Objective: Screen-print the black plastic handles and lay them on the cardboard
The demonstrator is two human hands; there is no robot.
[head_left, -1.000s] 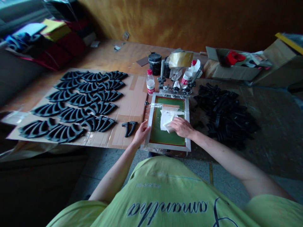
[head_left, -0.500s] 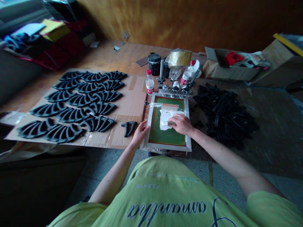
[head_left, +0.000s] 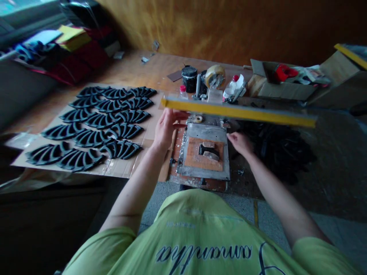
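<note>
The printing frame (head_left: pixel 237 111) is raised, its yellow-edged side spanning the view above the work plate. My left hand (head_left: pixel 166 124) is at the left end of that edge, fingers spread under it. Below, the grey metal plate (head_left: pixel 189 133) carries a brown board (head_left: pixel 190 158) with one black curved part (head_left: pixel 210 152) resting in a light holder. My right hand (head_left: pixel 238 140) is at the plate's right side with its fingers drawn together; whether it pinches anything is too small to tell.
Rows of black curved parts (head_left: pixel 77 160) lie on cardboard (head_left: pixel 114 170) at left. A dark heap of parts (head_left: pixel 278 152) is at right. Behind stand a black tub (head_left: pixel 189 80), tape roll (head_left: pixel 215 75), bottles and an open carton (head_left: pixel 278 89).
The frame has swung up off the plate, uncovering the board and black part. My left hand moved up with it; my right hand left the white cloth and shifted right. The loose pair beside the frame is gone.
</note>
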